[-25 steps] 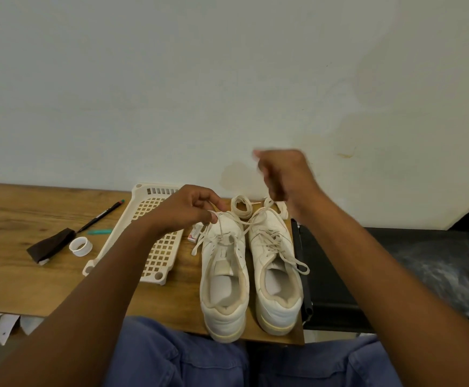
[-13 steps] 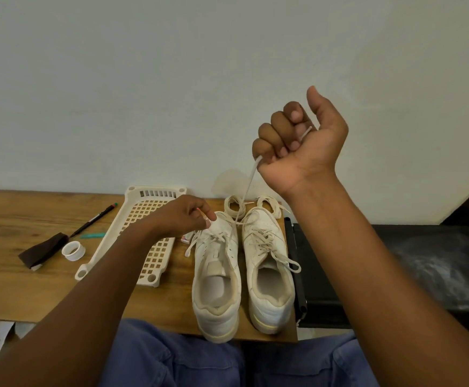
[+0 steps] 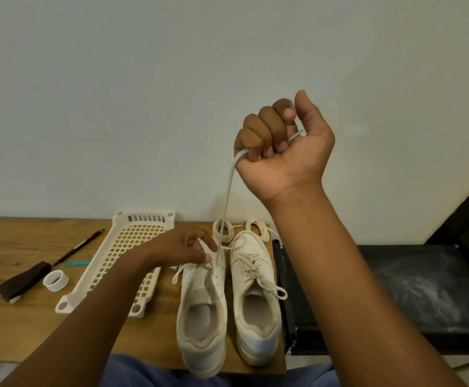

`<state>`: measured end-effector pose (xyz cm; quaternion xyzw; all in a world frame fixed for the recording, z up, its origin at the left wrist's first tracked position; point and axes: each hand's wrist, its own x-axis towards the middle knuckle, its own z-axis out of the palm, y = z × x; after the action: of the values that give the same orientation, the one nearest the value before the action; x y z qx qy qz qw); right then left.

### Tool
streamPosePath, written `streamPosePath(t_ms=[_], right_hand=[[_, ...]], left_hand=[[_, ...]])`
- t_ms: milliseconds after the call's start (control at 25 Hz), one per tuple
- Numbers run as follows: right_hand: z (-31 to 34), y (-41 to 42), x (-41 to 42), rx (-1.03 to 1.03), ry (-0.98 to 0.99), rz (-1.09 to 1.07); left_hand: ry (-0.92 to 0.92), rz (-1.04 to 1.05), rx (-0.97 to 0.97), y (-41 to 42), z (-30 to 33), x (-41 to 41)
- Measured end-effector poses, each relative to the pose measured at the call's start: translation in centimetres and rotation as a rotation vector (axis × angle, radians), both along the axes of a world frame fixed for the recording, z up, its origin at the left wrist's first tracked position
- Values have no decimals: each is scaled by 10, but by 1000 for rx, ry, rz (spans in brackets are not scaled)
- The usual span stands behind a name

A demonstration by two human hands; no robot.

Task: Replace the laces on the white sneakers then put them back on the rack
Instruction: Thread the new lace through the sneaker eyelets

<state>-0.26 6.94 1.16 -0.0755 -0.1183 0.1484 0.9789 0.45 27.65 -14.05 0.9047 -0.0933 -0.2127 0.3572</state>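
Two white sneakers stand side by side on the wooden table (image 3: 9,247), heels toward me. My right hand (image 3: 280,146) is raised high in a fist and grips a white lace (image 3: 229,191) that runs taut down to the left sneaker (image 3: 202,311). My left hand (image 3: 185,247) rests at that sneaker's toe end and pinches the lace's other end between its fingers. The right sneaker (image 3: 255,303) is fully laced, with its bow loose. Two coiled laces (image 3: 223,229) lie just beyond the toes.
A cream plastic lattice rack (image 3: 116,261) lies flat left of the sneakers. Further left are a pen (image 3: 79,247), a teal item (image 3: 77,263), a white tape ring (image 3: 56,280) and a dark brown block (image 3: 23,280). A black bench (image 3: 409,289) adjoins the table's right edge.
My right hand has risen from the sneaker toes to well above the table, drawing the lace up taut. My left hand stayed at the left sneaker's toe end.
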Motion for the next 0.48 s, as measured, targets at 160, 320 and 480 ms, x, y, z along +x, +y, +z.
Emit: streamPosePath(t_ms=[160,320,480], right_hand=[[24,2,-2,71,-45,-4],[53,-4,-15,22,-151,-71],[51,-8,-20,-567,-255,-306]], left_hand=[[50,-44,28,-6,3,3],[39,28,91,-10,10,0],[294,258,172,-8,13,-7]])
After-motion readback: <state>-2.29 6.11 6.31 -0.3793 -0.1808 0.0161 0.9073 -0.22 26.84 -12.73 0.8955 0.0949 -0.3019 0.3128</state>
